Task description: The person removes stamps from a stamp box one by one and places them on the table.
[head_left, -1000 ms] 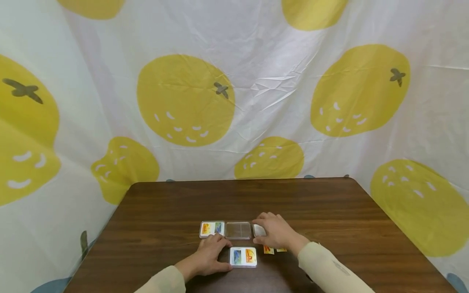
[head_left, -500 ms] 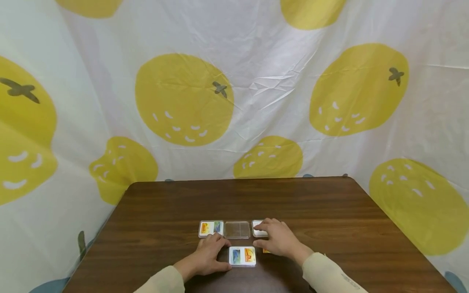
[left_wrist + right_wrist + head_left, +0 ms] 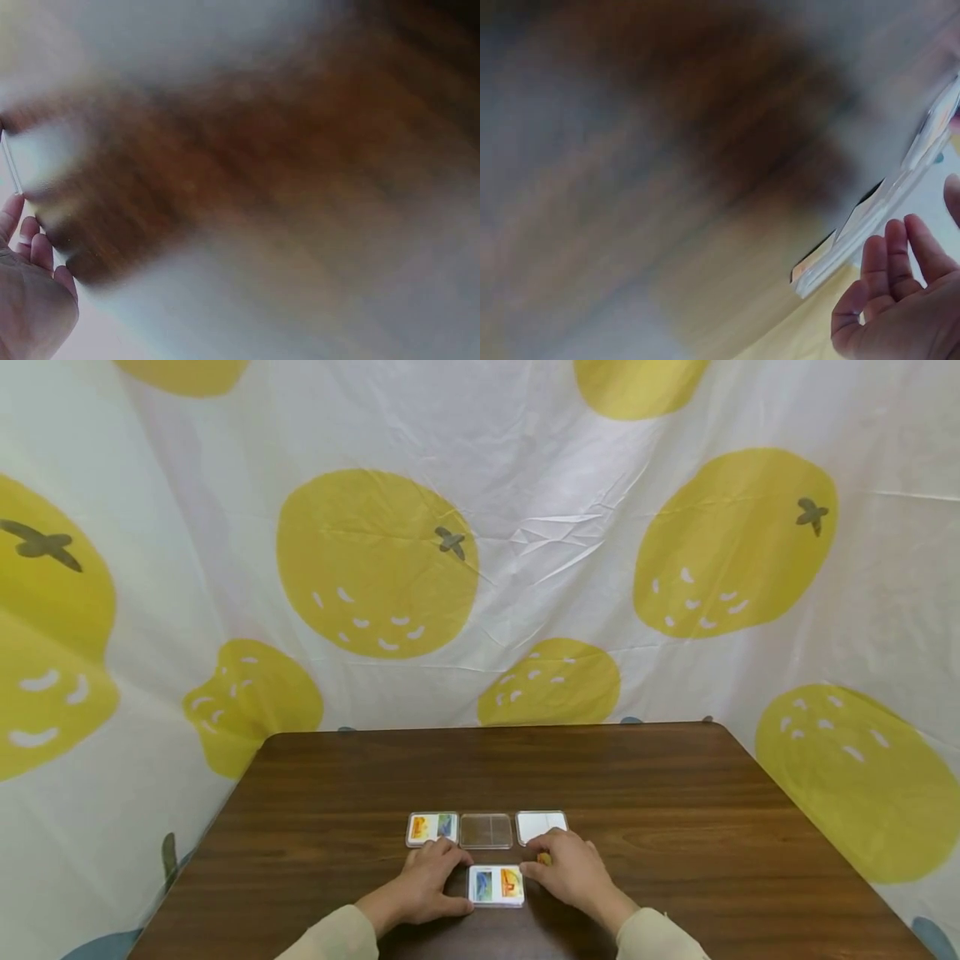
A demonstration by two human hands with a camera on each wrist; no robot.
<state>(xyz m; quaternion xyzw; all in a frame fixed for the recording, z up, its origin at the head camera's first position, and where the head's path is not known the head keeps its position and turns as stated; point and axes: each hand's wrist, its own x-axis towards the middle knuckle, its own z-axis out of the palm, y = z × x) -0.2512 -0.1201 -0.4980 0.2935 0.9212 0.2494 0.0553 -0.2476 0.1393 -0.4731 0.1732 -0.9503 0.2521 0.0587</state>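
Note:
A flat clear case (image 3: 496, 886) with a white insert, one blue and one orange picture, lies on the table. My left hand (image 3: 422, 882) holds it at its left corners, index finger at the far one and thumb at the near one; in the left wrist view a fingertip meets the case's clear edge (image 3: 12, 161). My right hand (image 3: 573, 875) hovers over the case's right side, thumb close to its edge. A small yellow card (image 3: 543, 858) shows between thumb and index finger. In the right wrist view nothing lies in that hand (image 3: 907, 300); small cards (image 3: 814, 259) lie beyond its fingers.
Behind the hands stand three flat clear cases in a row: a left one with orange and blue pictures (image 3: 432, 829), a bare middle one (image 3: 486, 831) and a right one with a white insert (image 3: 542, 825). A lemon-print cloth (image 3: 525, 585) hangs around the brown table (image 3: 330, 793).
My right hand has drawn back from the right rear case toward the front case, uncovering the white insert and covering most of the yellow cards. The left hand has stayed in place.

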